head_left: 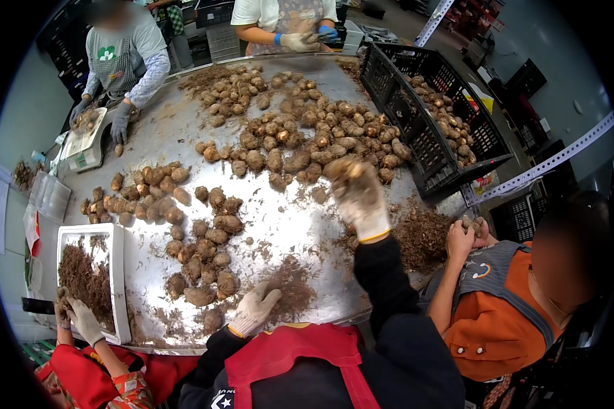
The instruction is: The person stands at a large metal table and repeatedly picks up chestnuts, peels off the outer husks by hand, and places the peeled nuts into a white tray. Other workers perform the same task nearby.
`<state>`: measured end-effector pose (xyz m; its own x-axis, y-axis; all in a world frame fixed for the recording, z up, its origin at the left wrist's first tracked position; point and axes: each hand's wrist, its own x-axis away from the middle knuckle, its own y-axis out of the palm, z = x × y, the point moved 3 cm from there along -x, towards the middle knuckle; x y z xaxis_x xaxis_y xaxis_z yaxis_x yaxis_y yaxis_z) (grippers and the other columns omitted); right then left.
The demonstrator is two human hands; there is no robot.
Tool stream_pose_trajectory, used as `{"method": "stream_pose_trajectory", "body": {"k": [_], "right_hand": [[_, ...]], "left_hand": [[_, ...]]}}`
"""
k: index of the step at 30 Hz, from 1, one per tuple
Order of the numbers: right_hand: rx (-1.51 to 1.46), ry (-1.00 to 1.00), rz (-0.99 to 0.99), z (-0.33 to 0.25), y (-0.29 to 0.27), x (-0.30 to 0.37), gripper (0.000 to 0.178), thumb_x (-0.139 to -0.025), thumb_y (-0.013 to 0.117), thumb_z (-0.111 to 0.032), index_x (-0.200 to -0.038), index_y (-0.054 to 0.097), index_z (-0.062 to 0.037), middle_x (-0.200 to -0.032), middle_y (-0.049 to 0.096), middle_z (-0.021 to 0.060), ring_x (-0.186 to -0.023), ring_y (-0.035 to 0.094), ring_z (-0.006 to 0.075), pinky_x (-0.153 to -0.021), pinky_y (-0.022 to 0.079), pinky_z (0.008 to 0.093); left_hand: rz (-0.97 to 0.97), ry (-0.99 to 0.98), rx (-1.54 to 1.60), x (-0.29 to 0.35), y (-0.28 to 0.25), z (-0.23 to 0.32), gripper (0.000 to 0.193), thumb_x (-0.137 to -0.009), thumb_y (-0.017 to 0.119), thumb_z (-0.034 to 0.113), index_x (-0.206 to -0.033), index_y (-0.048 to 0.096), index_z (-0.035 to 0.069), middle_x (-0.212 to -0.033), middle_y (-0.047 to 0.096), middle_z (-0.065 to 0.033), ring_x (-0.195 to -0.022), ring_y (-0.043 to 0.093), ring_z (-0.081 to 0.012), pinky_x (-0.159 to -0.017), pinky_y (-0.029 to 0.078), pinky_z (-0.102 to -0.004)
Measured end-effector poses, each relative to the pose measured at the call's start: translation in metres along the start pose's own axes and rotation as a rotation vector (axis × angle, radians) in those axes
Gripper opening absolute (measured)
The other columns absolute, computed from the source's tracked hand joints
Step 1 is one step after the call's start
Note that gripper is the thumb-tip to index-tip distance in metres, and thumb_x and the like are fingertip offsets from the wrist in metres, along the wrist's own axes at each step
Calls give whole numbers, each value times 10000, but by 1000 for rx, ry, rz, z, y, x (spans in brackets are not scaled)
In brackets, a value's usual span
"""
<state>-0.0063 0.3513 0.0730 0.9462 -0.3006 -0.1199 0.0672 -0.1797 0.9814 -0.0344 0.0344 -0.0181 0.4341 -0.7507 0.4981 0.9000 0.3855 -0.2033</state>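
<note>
My left hand (254, 311), in a white knit glove, rests at the table's near edge beside a patch of brown peelings (290, 290). Its fingers are stretched out and hold nothing. Over the near right side of the big taro pile (300, 136) is my right hand (359, 198), in a glove stained brown. Motion smears its fingers, so whether a taro is in them is unclear. Left of centre lies a smaller group of taros (208, 249), brown and rough-skinned. Another cluster of taros (143, 194) is farther left.
A black crate (416, 146) holding taros stands at the far right. At the left are a white tray (119, 286) of peelings and a scale (85, 146). Co-workers stand round the metal table (280, 225); one in orange (498, 310) is close at my right.
</note>
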Motion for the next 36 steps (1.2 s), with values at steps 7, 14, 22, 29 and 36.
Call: {"method": "stream_pose_trajectory", "body": {"k": [7,14,22,29,36], "right_hand": [[53,-873,126,-228,69,6,678,-979,356,-544,-1275,383,65,-1179,555,243,-1035,615,320,-787,593,419],[469,-360,138,-127,27,-49,323,-936,566,-324,-901,609,-6,-910,660,146,-706,682,214,-559,610,303],[1187,-220,512,-51,-65,-96,373,-932,597,-332,-1113,614,-6,-939,675,91,-753,636,156,-649,509,258],[2133,175,451,4,-64,-134,443,-952,483,-385,-1215,598,-48,-1204,620,160,-1139,577,288,-1014,418,360],[2749,12,395,26,-121,-164,474,-897,533,-435,-1188,613,-69,-1129,646,179,-1034,614,344,-879,473,453]], "left_hand": [[-34,-4,-21,-5,0,-12,395,-932,526,310,-1194,571,18,-1048,654,-195,-989,631,-307,-847,477,-369],[35,78,-161,-5,-5,-2,439,-917,534,372,-1199,567,37,-1049,650,-220,-972,634,-367,-836,484,-405],[53,43,-201,4,-22,7,411,-919,536,355,-1207,556,63,-1017,651,-238,-964,634,-391,-807,495,-428],[52,74,-133,1,-23,21,364,-921,538,320,-1195,567,83,-1034,655,-212,-975,635,-370,-826,495,-410],[90,93,-214,-7,-22,2,347,-913,553,316,-1177,573,91,-1026,663,-191,-963,633,-379,-813,501,-421]]}}
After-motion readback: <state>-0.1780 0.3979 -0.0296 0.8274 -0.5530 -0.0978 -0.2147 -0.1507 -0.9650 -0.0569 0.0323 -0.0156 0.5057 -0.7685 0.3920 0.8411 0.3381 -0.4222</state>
